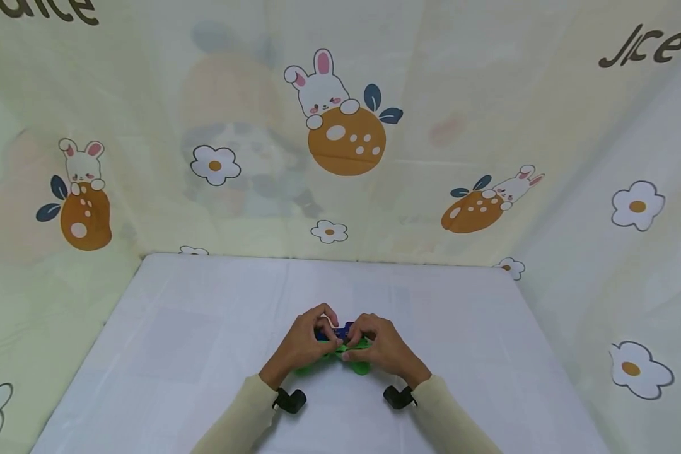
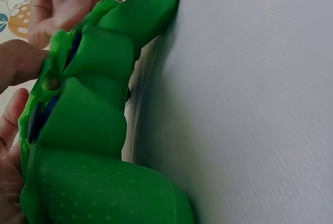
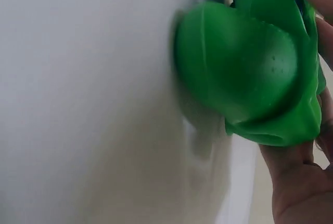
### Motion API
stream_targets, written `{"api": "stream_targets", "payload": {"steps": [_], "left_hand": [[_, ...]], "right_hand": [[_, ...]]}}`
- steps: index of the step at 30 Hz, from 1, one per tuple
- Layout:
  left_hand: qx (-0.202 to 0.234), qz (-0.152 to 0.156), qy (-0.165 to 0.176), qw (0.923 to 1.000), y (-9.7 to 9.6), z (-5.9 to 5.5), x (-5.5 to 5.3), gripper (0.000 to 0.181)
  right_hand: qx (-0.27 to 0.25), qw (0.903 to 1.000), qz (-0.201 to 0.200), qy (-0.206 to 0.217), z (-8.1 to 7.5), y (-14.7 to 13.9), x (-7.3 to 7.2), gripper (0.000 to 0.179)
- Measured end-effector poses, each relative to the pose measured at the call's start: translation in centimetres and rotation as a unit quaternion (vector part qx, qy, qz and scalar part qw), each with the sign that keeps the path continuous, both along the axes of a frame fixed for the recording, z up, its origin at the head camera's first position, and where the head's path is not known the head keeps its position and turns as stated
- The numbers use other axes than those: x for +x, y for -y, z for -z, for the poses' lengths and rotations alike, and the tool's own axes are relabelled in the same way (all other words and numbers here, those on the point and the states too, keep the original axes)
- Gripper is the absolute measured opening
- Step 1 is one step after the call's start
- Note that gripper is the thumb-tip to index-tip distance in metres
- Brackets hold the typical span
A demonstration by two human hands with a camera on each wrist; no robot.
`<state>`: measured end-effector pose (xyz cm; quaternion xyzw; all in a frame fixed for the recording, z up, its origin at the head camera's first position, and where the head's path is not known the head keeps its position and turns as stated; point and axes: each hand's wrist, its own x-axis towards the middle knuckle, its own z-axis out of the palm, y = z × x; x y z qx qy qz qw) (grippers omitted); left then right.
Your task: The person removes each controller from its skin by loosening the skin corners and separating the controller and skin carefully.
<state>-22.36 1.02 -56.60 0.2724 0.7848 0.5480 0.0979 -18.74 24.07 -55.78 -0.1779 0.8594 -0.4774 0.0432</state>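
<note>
A blue game controller (image 1: 340,331) sits partly inside a green silicone cover (image 1: 362,367), just above the white table. My left hand (image 1: 302,339) grips its left side, thumb and fingertips at the cover's edge near the middle. From the other side my right hand (image 1: 384,343) pinches the cover, its thumb close to the left one. In the left wrist view, blue shows through gaps in the green cover (image 2: 99,104), whose dotted handle points toward the table. The right wrist view has the rounded other handle of the cover (image 3: 239,62), fingers behind it.
The white tabletop (image 1: 193,353) spreads around both hands. Behind it and at both sides hang pale curtains (image 1: 414,208) printed with rabbits, oranges and flowers. A dark wrist camera (image 1: 291,400) is strapped on the left wrist, another camera (image 1: 398,397) on the right.
</note>
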Motion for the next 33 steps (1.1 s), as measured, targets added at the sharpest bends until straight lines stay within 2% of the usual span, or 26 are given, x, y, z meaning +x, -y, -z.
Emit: {"api": "stream_targets", "payload": {"steps": [4,9,11,13,18,21,26,30,33], "left_hand": [[-0.019,-0.025,-0.019,0.9993,-0.2,0.1,0.0,0.031],[-0.032,-0.032,-0.036,0.9983,-0.4,0.0,-0.1,0.028],[-0.038,-0.035,-0.038,0.9979,-0.5,0.0,-0.1,0.027],[-0.044,-0.037,-0.042,0.9975,-0.5,0.0,0.0,0.024],[-0.040,-0.035,-0.049,0.9974,0.1,-0.4,0.4,0.019],[-0.033,-0.043,-0.045,0.9975,0.7,-0.6,0.3,0.021],[-0.037,-0.071,-0.036,0.9962,2.3,-0.8,0.3,0.025],[-0.040,-0.082,-0.024,0.9955,3.6,-0.5,0.4,0.027],[-0.031,-0.078,-0.013,0.9964,4.3,-0.2,0.6,0.030]], "right_hand": [[0.010,0.9992,0.003,-0.040,-0.1,-0.2,0.2,0.024],[0.035,0.9949,0.006,-0.095,-0.6,-0.3,0.3,0.018],[0.039,0.9949,0.006,-0.093,-0.7,-0.4,0.3,0.016],[0.030,0.9968,0.008,-0.073,-0.6,-0.5,0.4,0.013],[-0.027,0.9991,0.023,-0.022,-0.4,-0.5,0.5,0.009],[-0.039,0.9983,0.039,-0.016,-0.4,0.1,0.4,0.013],[0.004,0.9986,0.050,-0.019,-1.2,1.8,0.1,0.019],[0.041,0.9986,0.031,-0.009,-1.2,3.3,-0.5,0.022],[0.056,0.9983,0.015,-0.010,-1.1,4.1,-0.8,0.020]]}}
